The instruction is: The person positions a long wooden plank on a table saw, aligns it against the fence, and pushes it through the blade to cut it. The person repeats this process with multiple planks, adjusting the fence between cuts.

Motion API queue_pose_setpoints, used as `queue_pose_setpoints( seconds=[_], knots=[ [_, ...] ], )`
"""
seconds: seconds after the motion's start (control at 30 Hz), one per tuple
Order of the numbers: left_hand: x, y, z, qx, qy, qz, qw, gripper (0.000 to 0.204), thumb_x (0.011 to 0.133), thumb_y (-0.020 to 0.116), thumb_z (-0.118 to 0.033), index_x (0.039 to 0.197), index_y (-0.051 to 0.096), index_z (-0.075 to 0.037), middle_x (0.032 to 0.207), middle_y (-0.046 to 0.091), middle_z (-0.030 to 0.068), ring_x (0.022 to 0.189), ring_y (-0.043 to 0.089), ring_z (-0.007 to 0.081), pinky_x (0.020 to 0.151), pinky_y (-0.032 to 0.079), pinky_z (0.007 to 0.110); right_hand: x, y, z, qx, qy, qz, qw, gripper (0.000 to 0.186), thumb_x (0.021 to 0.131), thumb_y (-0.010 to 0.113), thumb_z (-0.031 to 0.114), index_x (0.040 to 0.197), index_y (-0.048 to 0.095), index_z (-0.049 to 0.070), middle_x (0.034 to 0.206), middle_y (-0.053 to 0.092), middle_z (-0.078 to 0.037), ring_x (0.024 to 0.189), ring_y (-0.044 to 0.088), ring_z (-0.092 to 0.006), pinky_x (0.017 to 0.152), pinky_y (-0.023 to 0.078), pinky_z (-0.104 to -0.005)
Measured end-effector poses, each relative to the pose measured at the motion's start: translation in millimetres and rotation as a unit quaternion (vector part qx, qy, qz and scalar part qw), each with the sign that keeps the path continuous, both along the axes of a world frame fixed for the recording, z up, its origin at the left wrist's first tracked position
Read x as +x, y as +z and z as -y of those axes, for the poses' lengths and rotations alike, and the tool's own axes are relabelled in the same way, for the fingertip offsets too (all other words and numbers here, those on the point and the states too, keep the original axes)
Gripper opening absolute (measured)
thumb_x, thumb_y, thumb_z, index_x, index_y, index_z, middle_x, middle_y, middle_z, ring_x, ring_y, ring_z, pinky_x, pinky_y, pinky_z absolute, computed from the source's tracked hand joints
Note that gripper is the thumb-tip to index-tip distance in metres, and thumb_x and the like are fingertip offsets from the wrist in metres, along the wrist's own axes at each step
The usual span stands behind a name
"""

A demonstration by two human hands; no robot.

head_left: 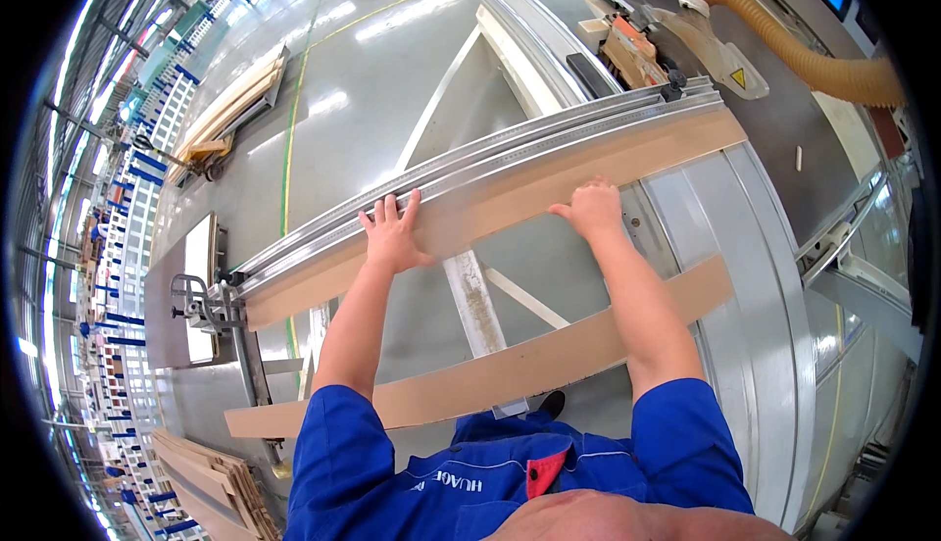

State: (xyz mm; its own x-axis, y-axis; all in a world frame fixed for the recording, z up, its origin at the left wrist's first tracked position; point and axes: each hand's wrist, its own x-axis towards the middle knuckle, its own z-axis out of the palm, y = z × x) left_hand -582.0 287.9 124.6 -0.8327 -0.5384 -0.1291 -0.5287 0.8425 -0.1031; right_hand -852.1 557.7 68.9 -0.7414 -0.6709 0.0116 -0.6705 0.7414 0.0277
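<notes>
While a second tan board is lying nearer the body, the left hand and right hand are pressing flat, fingers spread, on the long tan wooden board against the grooved aluminium fence rail.

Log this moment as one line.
left hand: flat on board | right hand: flat on board | board: against metal fence | second board: near the body

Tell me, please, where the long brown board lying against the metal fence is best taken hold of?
Probably from the near side: the board lies flat with its far edge against the fence. Press down with both palms, set apart as the left hand and right hand are.
</notes>
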Motion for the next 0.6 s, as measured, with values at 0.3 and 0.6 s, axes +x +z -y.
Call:
queue_pose_setpoints(
  seconds=[0.3, 0.6],
  knots=[
    [8.0, -6.2, 2.5, -0.027, -0.014, -0.018, 0.999, 0.142, 0.051, 0.093, -0.059, 0.167, 0.018, -0.028, 0.157, 0.032, 0.0244, 0.147, 0.03, 0.0439, 0.116, 0.02, 0.074, 11.2, 2.9, -1.4, 0.002, 0.002, -0.098, 0.995, 0.087, 0.079, 0.06, 0.084, 0.094, 0.08, 0.001, 0.104, 0.076, -0.016, 0.105, 0.068, -0.0302, 0.087, 0.053, -0.0417],
    [11.9, -2.2, -7.0, -0.019, -0.016, -0.012, 1.0, 0.138, 0.053, 0.092, -0.059, 0.167, 0.02, -0.031, 0.154, 0.032, 0.0253, 0.144, 0.031, 0.0446, 0.115, 0.023, 0.073, 18.5, 10.6, -5.9, 0.022, -0.013, -0.059, 0.998, 0.087, 0.079, 0.062, 0.083, 0.094, 0.08, 0.0, 0.102, 0.076, -0.017, 0.108, 0.07, -0.0297, 0.086, 0.055, -0.0405]
  ],
)
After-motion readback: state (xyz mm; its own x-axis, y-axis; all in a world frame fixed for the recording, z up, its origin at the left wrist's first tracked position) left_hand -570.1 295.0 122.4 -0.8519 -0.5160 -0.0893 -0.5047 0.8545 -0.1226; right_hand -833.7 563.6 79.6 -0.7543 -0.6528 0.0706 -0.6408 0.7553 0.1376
